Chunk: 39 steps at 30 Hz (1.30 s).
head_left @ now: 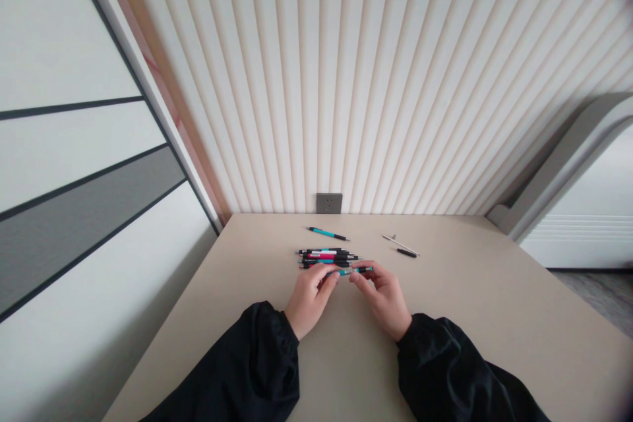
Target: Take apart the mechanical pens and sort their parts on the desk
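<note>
Beige desk (459, 316), ribbed wall (331, 79) at far side. Left hand (311, 293) and right hand (382, 295) pinch a turquoise pen (345, 271) toward opposite ends; judged light, stiff, best held there.

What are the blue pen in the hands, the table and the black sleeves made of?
The blue pen is probably plastic, since its color is bright, though much of it is covered. The table looks smooth and plain beige, maybe coated board; I can't be sure. The black sleeves look like thin, slightly shiny cloth: they wrinkle and catch the light.
</note>
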Available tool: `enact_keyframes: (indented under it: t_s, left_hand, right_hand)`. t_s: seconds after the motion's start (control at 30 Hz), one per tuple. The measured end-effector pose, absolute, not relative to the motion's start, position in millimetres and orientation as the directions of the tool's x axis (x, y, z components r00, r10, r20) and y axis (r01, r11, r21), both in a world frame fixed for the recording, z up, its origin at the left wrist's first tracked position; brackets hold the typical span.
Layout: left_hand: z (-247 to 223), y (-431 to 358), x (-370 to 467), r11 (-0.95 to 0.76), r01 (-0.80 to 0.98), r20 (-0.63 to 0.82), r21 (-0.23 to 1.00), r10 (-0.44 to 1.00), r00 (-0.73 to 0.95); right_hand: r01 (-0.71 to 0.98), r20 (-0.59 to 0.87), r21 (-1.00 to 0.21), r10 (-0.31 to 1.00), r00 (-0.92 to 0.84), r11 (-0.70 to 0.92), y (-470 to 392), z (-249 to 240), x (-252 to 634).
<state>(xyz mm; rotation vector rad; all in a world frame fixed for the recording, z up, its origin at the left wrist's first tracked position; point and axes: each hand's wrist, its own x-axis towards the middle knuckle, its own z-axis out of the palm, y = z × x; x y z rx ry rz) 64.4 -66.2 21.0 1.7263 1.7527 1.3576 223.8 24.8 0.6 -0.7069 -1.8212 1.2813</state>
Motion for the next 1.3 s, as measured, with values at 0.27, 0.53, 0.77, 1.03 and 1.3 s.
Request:
enact_keyframes:
  t_s: [0.27,0.53,0.77,1.03,1.3]
  left_hand:
    - [13.8,-65.2,66.1,-0.189,0.777,0.335,0.601,0.942,-0.03]
    - [3.0,-62.6,65.6,-0.17,0.798,0.285,0.579,0.959,-0.002]
    - [1.5,-61.0,64.4,-0.155,0.793,0.31,0.589,0.949,-0.046]
    - [4.6,-62.2,63.7,-0.188,0.761,0.353,0.62,0.934,-0.056]
    - [17.2,-67.9,62.1,-0.179,0.796,0.41,0.578,0.907,-0.093]
  right_hand:
    - [-0.026,0.254,-0.958,0.803,-0.54,0.285,24.4,-2.5,223.0]
    - [0.064,0.276,-0.93,0.805,-0.526,0.361,23.6,-0.6,220.7]
    - [0.094,0.269,-0.925,0.809,-0.523,0.368,22.6,3.6,219.7]
    - [0.084,0.338,-0.888,0.766,-0.547,0.452,21.9,5.9,223.0]
    - [0.17,0.512,-0.771,0.757,-0.407,0.613,22.5,23.3,230.3]
